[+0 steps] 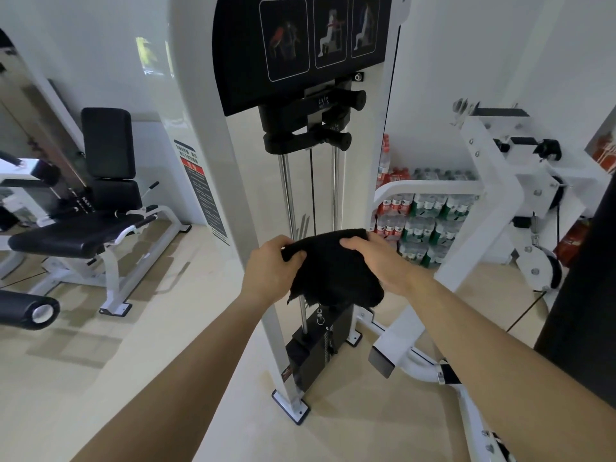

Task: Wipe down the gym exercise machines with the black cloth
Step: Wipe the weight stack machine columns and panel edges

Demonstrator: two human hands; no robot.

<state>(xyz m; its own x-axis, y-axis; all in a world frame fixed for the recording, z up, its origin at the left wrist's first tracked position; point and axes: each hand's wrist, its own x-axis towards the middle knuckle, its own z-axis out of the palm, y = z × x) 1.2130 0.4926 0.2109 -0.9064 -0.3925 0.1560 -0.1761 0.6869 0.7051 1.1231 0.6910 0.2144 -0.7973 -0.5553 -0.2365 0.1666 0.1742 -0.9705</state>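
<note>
You pinch the black cloth [333, 266] between your left hand [271, 270] and right hand [380, 261], both grips closed on its top edge, likely refolding it before the weight machine [246, 181] just beyond.

a gym: weight-stack machine [310, 201], padded exercise bench [100, 208], cased water bottles [430, 218]

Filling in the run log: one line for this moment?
left hand: holds cloth | right hand: holds cloth | cloth: off machine
</note>
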